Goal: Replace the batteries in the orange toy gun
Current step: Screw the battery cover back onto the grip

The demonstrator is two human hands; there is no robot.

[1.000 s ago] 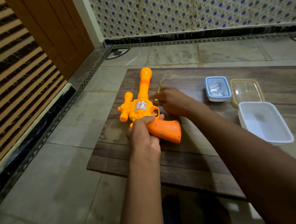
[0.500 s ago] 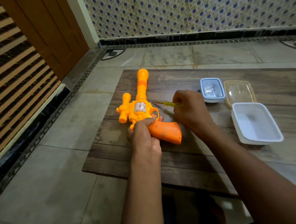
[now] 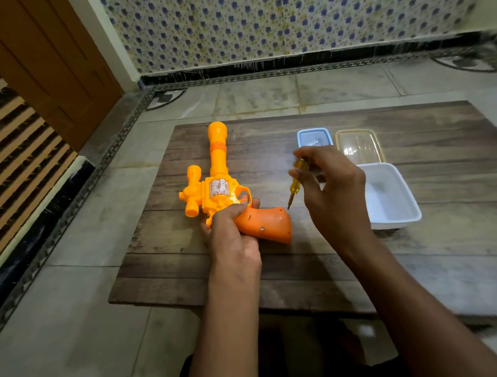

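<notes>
The orange toy gun [image 3: 219,190] lies flat on the low wooden table [image 3: 303,272], barrel pointing away from me. A small screw [image 3: 262,229] shows on its darker orange handle [image 3: 268,224]. My left hand [image 3: 232,232] grips the gun where the handle meets the body, thumb by the trigger guard. My right hand [image 3: 332,184] pinches a small yellow screwdriver [image 3: 296,181] with its tip pointing down, just above the handle's far edge and apart from the screw.
A small blue-rimmed box [image 3: 313,136], a clear yellow-rimmed lid [image 3: 360,148] and an open white tub [image 3: 391,198] sit on the right side of the table. Tiled floor surrounds the table; a wooden door and slatted panel stand at the left.
My right hand lifted the screwdriver off the table, turned it tip down and brought it over the gun's handle. My left hand kept its grip on the gun.
</notes>
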